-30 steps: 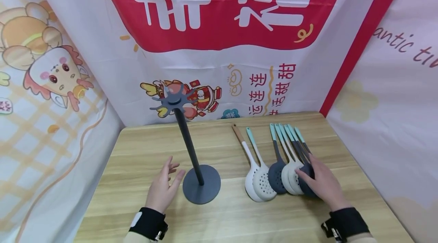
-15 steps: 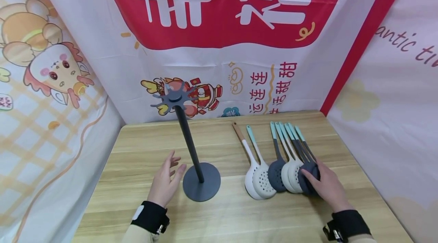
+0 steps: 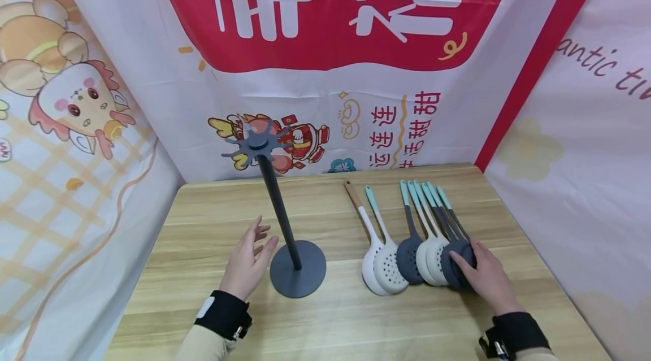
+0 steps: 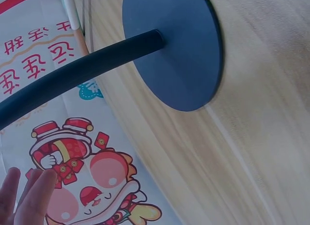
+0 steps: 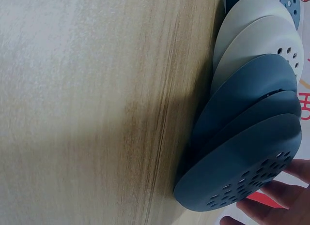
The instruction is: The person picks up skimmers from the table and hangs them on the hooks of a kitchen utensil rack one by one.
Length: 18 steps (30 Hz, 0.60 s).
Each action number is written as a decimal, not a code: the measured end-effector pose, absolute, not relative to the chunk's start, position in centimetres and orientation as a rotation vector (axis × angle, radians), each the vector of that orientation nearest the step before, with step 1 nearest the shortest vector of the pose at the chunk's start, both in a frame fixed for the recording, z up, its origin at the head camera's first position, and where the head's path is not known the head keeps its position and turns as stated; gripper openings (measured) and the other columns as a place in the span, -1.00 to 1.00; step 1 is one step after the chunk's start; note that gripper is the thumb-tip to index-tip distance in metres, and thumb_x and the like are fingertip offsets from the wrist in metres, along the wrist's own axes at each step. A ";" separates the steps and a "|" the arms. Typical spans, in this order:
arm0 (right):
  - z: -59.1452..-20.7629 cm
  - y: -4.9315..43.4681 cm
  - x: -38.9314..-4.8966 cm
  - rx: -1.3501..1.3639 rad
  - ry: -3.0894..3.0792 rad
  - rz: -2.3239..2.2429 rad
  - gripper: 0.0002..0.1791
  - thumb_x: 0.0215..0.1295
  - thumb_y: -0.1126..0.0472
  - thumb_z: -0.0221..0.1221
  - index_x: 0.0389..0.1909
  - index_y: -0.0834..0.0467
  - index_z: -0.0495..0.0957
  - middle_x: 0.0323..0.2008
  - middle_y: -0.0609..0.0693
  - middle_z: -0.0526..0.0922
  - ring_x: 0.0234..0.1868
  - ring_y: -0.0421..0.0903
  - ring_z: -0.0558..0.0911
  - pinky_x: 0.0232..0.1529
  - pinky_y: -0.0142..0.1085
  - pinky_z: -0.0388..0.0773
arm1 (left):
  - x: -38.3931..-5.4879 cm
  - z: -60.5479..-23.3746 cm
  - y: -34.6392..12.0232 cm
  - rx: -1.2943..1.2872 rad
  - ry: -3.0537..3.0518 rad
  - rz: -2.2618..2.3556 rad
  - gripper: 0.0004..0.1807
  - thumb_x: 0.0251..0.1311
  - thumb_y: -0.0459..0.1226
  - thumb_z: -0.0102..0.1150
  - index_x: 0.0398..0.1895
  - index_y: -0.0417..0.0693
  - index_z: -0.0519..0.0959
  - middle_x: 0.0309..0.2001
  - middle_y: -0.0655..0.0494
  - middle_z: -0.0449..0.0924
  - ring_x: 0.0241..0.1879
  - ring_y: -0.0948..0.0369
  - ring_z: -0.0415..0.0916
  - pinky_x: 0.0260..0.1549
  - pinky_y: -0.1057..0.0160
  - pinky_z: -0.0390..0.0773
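Observation:
Several skimmers lie in a fanned row on the right of the table, handles pointing away. At the row's right end, my right hand [image 3: 490, 279] grips a dark grey skimmer [image 3: 463, 262], thumb across its head and fingers at the outer edge. In the right wrist view, the outermost dark skimmer [image 5: 247, 167] overlaps other dark heads and its holes face my fingertips [image 5: 278, 191]. My left hand [image 3: 248, 262] holds nothing and hovers left of a dark utensil stand [image 3: 297, 279], fingers loosely spread. The stand's round base [image 4: 179, 55] and pole show in the left wrist view.
Hooks [image 3: 259, 143] spread from the top of the stand's pole. Pale skimmers [image 3: 390, 270] lie between the stand and the dark ones, including a white one with a brown handle [image 3: 352, 194]. Printed cloth [image 3: 285, 84] hangs behind the wooden table [image 3: 351, 327].
My right hand has shifted slightly right, uncovering more of the dark skimmer's head between thumb and fingers. My left hand has moved slightly forward beside the stand.

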State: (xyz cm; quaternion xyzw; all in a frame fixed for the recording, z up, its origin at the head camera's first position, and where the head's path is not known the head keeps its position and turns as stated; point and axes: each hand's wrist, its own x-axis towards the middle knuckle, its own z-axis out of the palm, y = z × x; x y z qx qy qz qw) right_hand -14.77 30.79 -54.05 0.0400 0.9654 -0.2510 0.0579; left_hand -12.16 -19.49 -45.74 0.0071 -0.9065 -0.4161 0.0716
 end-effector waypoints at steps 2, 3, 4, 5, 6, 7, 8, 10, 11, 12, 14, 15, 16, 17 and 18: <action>-54.1 30.8 -14.9 0.127 2.919 -0.760 0.05 0.45 -0.39 -0.17 0.45 0.50 0.00 0.40 0.60 0.02 0.37 0.56 0.08 0.34 0.41 0.10 | -12.3 -45.5 -19.4 0.014 -2.722 -1.251 -0.23 0.44 0.10 -0.01 0.53 -0.11 0.09 0.30 -0.11 0.45 0.28 -0.04 0.44 0.16 -0.03 0.59; -54.1 30.9 -14.9 0.126 2.918 -0.760 0.04 0.46 -0.38 -0.18 0.45 0.51 0.00 0.39 0.61 0.03 0.37 0.56 0.08 0.34 0.40 0.11 | -12.4 -45.4 -19.3 0.010 -2.720 -1.254 -0.23 0.44 0.09 -0.01 0.53 -0.11 0.09 0.30 -0.11 0.45 0.28 -0.03 0.45 0.16 -0.03 0.59; -54.1 30.9 -15.0 0.127 2.914 -0.761 0.04 0.46 -0.38 -0.19 0.44 0.52 0.00 0.39 0.60 0.03 0.37 0.56 0.08 0.35 0.40 0.11 | -12.5 -45.3 -19.2 0.006 -2.717 -1.260 -0.23 0.44 0.10 -0.01 0.53 -0.11 0.09 0.30 -0.11 0.45 0.28 -0.04 0.45 0.16 -0.03 0.59; -54.1 30.9 -15.0 0.129 2.911 -0.764 0.04 0.47 -0.38 -0.20 0.44 0.53 0.01 0.39 0.60 0.03 0.37 0.56 0.08 0.35 0.39 0.10 | -12.5 -45.1 -19.1 0.001 -2.712 -1.266 -0.24 0.44 0.10 -0.01 0.53 -0.11 0.09 0.30 -0.11 0.45 0.28 -0.04 0.45 0.15 -0.03 0.59; -54.1 30.9 -15.1 0.128 2.912 -0.766 0.03 0.47 -0.37 -0.20 0.43 0.53 0.01 0.39 0.61 0.04 0.37 0.55 0.09 0.36 0.38 0.11 | -12.6 -45.0 -19.0 -0.004 -2.709 -1.270 -0.23 0.44 0.10 -0.01 0.53 -0.11 0.09 0.30 -0.11 0.45 0.27 -0.03 0.45 0.14 -0.03 0.60; -54.0 30.9 -15.1 0.128 2.911 -0.773 0.03 0.48 -0.37 -0.21 0.43 0.54 0.02 0.39 0.61 0.05 0.37 0.55 0.09 0.36 0.38 0.11 | -12.8 -44.9 -18.9 -0.009 -2.703 -1.276 -0.23 0.44 0.10 -0.01 0.53 -0.11 0.10 0.30 -0.11 0.45 0.27 -0.03 0.45 0.14 -0.03 0.60; -54.0 31.0 -15.2 0.128 2.909 -0.778 0.02 0.48 -0.36 -0.21 0.42 0.55 0.02 0.38 0.61 0.05 0.37 0.56 0.09 0.36 0.38 0.11 | -12.9 -44.8 -18.8 -0.014 -2.700 -1.282 -0.23 0.44 0.11 -0.01 0.53 -0.11 0.10 0.30 -0.11 0.45 0.27 -0.03 0.45 0.14 -0.02 0.60; -53.9 30.9 -15.4 0.133 2.904 -0.782 0.02 0.48 -0.36 -0.21 0.41 0.56 0.03 0.37 0.62 0.06 0.36 0.56 0.10 0.36 0.37 0.12 | -13.1 -44.6 -18.6 -0.018 -2.698 -1.289 -0.21 0.43 0.14 -0.02 0.53 -0.10 0.09 0.31 -0.11 0.44 0.27 -0.03 0.45 0.14 -0.02 0.60; -53.8 30.9 -15.5 0.132 2.903 -0.782 0.02 0.48 -0.36 -0.21 0.41 0.57 0.03 0.36 0.63 0.07 0.36 0.56 0.11 0.36 0.37 0.12 | -13.2 -44.5 -18.5 -0.016 -2.699 -1.291 -0.20 0.42 0.16 -0.03 0.53 -0.09 0.09 0.31 -0.11 0.44 0.27 -0.02 0.45 0.14 -0.01 0.61; -53.7 30.9 -15.5 0.133 2.901 -0.783 0.02 0.49 -0.35 -0.22 0.40 0.58 0.03 0.36 0.63 0.07 0.36 0.57 0.11 0.36 0.37 0.13 | -13.3 -44.4 -18.3 -0.014 -2.699 -1.296 -0.18 0.41 0.17 -0.03 0.53 -0.09 0.09 0.31 -0.11 0.44 0.27 -0.01 0.45 0.14 0.00 0.61; -53.6 30.9 -15.7 0.140 2.894 -0.777 0.03 0.49 -0.36 -0.23 0.40 0.59 0.03 0.35 0.64 0.08 0.35 0.57 0.12 0.36 0.36 0.13 | -13.5 -44.2 -18.1 -0.012 -2.699 -1.314 -0.17 0.40 0.19 -0.03 0.54 -0.08 0.09 0.32 -0.12 0.42 0.28 -0.01 0.45 0.15 -0.01 0.60; -53.6 30.9 -15.7 0.144 2.892 -0.776 0.03 0.49 -0.35 -0.24 0.39 0.59 0.03 0.34 0.65 0.08 0.34 0.57 0.12 0.36 0.36 0.14 | -13.5 -44.1 -18.0 -0.008 -2.697 -1.320 -0.17 0.39 0.20 -0.02 0.54 -0.07 0.09 0.31 -0.12 0.42 0.27 -0.01 0.45 0.15 0.00 0.60; -53.6 30.9 -15.8 0.146 2.888 -0.776 0.03 0.49 -0.36 -0.24 0.39 0.60 0.03 0.34 0.65 0.09 0.34 0.57 0.13 0.36 0.36 0.14 | -13.6 -44.0 -17.9 -0.007 -2.696 -1.329 -0.17 0.38 0.20 -0.02 0.54 -0.06 0.09 0.31 -0.12 0.42 0.27 -0.01 0.46 0.14 0.00 0.60; -53.6 30.9 -15.9 0.147 2.886 -0.776 0.03 0.50 -0.35 -0.25 0.39 0.60 0.03 0.33 0.66 0.09 0.34 0.57 0.13 0.36 0.36 0.14 | -13.7 -44.0 -17.8 -0.002 -2.693 -1.338 -0.17 0.38 0.19 -0.01 0.54 -0.05 0.09 0.31 -0.12 0.42 0.27 -0.01 0.46 0.14 0.00 0.60; -53.6 30.9 -16.0 0.148 2.883 -0.779 0.03 0.50 -0.35 -0.25 0.38 0.60 0.03 0.33 0.66 0.10 0.34 0.57 0.14 0.36 0.36 0.15 | -13.7 -43.9 -17.7 -0.004 -2.689 -1.346 -0.18 0.38 0.18 0.00 0.53 -0.05 0.10 0.31 -0.13 0.42 0.27 -0.01 0.46 0.14 -0.01 0.61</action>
